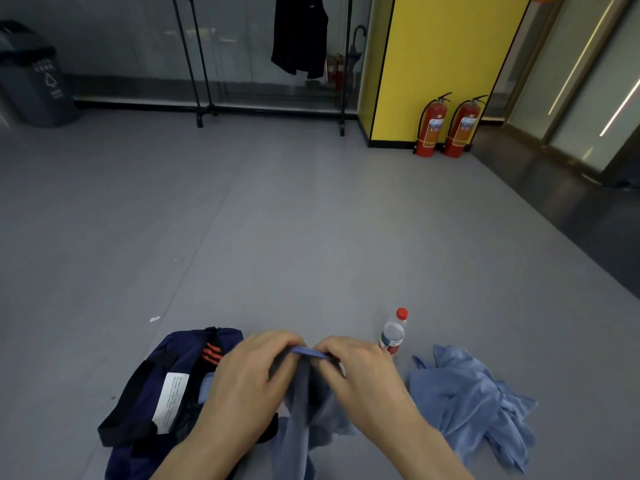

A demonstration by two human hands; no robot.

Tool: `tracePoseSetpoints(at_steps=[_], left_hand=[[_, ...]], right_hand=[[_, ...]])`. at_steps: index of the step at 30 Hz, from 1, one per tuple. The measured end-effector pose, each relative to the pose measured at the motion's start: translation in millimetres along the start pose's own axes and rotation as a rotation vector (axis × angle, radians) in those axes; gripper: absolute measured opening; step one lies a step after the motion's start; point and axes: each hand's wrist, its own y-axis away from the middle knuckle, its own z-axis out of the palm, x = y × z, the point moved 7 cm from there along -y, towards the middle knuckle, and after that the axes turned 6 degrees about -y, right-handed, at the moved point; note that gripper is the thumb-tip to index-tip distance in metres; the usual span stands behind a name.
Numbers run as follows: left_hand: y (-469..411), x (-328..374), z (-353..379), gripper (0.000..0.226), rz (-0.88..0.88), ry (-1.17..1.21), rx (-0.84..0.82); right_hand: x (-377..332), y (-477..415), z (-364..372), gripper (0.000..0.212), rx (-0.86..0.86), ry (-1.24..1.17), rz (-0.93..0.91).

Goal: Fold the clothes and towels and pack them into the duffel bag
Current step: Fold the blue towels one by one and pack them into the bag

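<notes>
Grey floor (311, 220): I see left hand (249, 379) & right hand (360, 375) pinching the towel (299, 431) edge; pile (478, 400) unfolded beside bag (173, 351). Early, I reckon.

Bare hands (242, 382) (363, 379), bare forearms (183, 455), no jewellery.

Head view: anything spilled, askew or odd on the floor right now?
Nothing spilled. A blue garment lies crumpled, unfolded, on the floor right of the upright, capped water bottle. A small white scrap lies beyond the duffel bag.
</notes>
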Motion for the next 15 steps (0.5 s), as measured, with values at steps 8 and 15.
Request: tracePoseSetpoints(at_steps=[8,15], left_hand=[[-2,-12,-13,0.016,-0.076,0.047,0.104],[-7,-16,-28,0.019,-0.064,0.021,0.189]], right_hand=[[8,2,-9,0.031,0.014,0.101,0.057],[19,-2,-23,0.017,0.084,0.204,0.092]])
